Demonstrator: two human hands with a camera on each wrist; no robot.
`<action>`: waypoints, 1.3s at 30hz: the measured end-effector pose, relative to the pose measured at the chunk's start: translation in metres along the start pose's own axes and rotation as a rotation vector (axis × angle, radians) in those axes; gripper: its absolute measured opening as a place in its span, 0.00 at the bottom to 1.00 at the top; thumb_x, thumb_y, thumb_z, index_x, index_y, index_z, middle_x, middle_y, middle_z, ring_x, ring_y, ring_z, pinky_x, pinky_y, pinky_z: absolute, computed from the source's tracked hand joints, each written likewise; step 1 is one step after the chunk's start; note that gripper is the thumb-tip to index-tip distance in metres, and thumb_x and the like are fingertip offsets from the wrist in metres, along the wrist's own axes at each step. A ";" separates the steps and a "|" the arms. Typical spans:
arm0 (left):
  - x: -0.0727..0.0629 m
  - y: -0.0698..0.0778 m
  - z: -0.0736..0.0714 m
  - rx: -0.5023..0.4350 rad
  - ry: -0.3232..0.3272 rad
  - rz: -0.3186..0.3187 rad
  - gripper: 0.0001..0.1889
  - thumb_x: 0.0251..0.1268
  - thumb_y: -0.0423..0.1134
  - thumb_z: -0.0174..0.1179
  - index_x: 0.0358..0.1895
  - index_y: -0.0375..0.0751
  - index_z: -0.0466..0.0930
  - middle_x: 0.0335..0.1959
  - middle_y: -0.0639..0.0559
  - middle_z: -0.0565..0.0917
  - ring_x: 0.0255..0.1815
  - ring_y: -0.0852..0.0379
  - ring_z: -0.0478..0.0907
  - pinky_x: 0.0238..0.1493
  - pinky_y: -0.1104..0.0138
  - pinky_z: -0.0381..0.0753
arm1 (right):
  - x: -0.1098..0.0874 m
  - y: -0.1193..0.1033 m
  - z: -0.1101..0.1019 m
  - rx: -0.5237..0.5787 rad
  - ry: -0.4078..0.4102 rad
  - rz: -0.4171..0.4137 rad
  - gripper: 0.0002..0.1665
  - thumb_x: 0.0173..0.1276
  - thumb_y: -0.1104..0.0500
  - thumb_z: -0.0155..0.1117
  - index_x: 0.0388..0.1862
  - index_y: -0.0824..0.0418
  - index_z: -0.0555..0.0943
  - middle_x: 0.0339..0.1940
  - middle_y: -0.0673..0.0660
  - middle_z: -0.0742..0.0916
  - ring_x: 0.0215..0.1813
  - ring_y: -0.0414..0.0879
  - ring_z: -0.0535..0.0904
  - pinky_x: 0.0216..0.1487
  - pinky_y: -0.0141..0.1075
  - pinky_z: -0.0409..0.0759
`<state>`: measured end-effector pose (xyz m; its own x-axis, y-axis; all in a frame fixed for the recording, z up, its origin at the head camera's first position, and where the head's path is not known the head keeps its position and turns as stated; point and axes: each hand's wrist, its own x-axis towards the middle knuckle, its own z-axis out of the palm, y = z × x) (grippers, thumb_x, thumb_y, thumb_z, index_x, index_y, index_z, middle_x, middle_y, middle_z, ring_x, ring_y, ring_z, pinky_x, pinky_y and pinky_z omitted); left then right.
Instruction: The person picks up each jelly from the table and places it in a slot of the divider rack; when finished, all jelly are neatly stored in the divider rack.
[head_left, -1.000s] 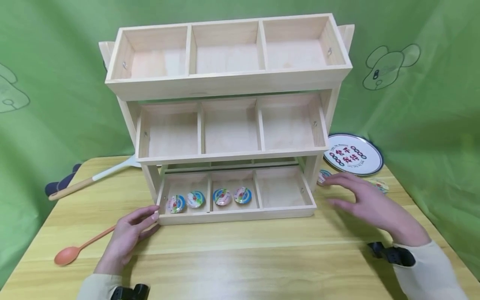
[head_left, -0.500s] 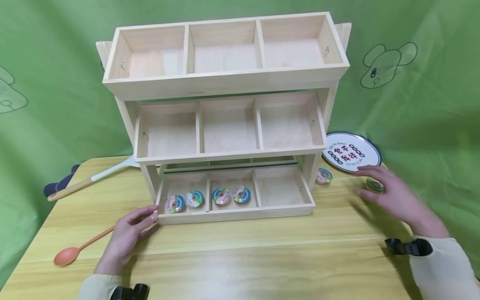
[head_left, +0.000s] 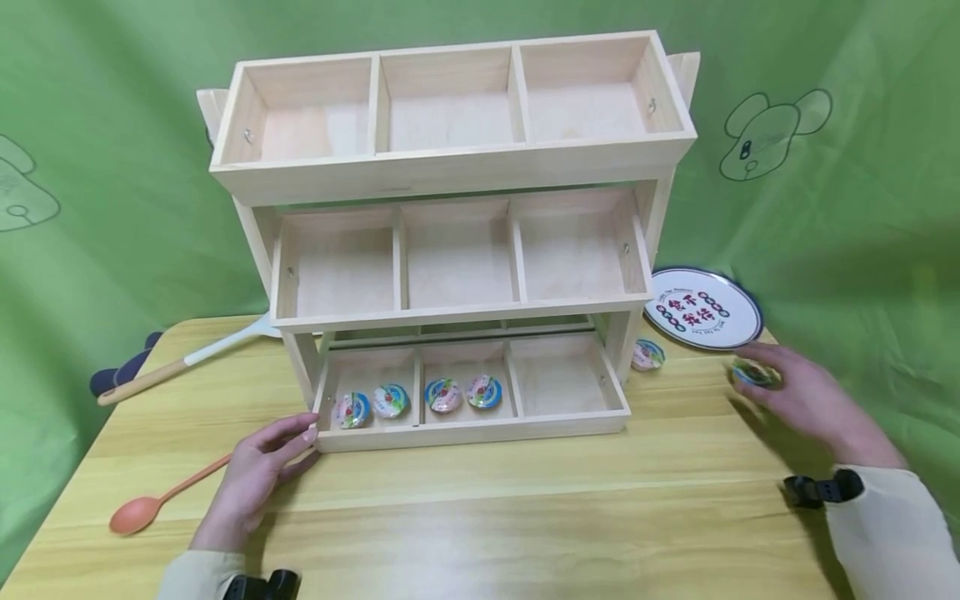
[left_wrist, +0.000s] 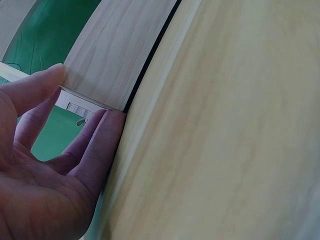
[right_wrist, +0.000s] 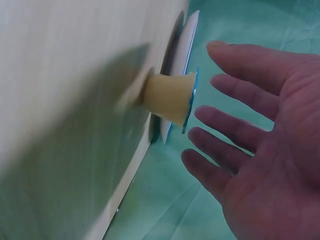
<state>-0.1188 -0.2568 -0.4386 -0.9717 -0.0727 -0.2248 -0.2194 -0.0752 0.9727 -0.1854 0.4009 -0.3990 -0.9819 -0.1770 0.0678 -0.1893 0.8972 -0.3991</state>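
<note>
At the lower left corner of a three-tier wooden rack, my left hand grips the end of the bottom tray; in the left wrist view thumb and fingers span its front panel. Two small jelly cups with foil lids sit in the tray's left compartment, one being a blue-and-pink cup, and two more in the middle one, such as the pink-lidded cup. My right hand hovers with spread fingers beside a yellow jelly cup on the table, apart from it in the right wrist view.
Another jelly cup stands by the rack's right leg. A white plate lies behind it. On the left are an orange spoon, a wooden-handled white utensil and something dark blue. Green cloth hangs around the table.
My right hand has moved right, away from the jelly cup by the rack, to the yellow one near the table's right edge. My left hand stays at the tray corner.
</note>
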 end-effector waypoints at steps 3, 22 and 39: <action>0.000 0.000 0.000 0.004 0.003 -0.004 0.18 0.66 0.32 0.64 0.58 0.31 0.79 0.54 0.46 0.76 0.50 0.58 0.79 0.57 0.60 0.82 | 0.000 0.005 0.003 -0.020 -0.002 0.005 0.32 0.71 0.53 0.64 0.65 0.72 0.70 0.62 0.79 0.68 0.59 0.80 0.62 0.54 0.77 0.60; -0.001 0.002 0.002 0.014 0.012 -0.008 0.19 0.66 0.33 0.64 0.59 0.29 0.78 0.55 0.45 0.75 0.50 0.58 0.80 0.57 0.60 0.81 | 0.004 0.012 0.004 -0.064 0.009 0.013 0.30 0.70 0.54 0.65 0.60 0.74 0.72 0.50 0.75 0.75 0.50 0.76 0.70 0.48 0.73 0.70; 0.000 0.001 0.001 0.005 0.009 -0.017 0.18 0.66 0.32 0.64 0.58 0.31 0.79 0.56 0.44 0.75 0.51 0.58 0.80 0.58 0.60 0.81 | 0.001 -0.010 -0.004 -0.083 -0.063 -0.010 0.34 0.67 0.56 0.68 0.64 0.74 0.71 0.55 0.78 0.72 0.50 0.75 0.71 0.47 0.71 0.72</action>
<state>-0.1189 -0.2560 -0.4371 -0.9669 -0.0802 -0.2420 -0.2366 -0.0713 0.9690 -0.1845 0.3933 -0.3914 -0.9778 -0.2090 0.0124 -0.2018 0.9251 -0.3216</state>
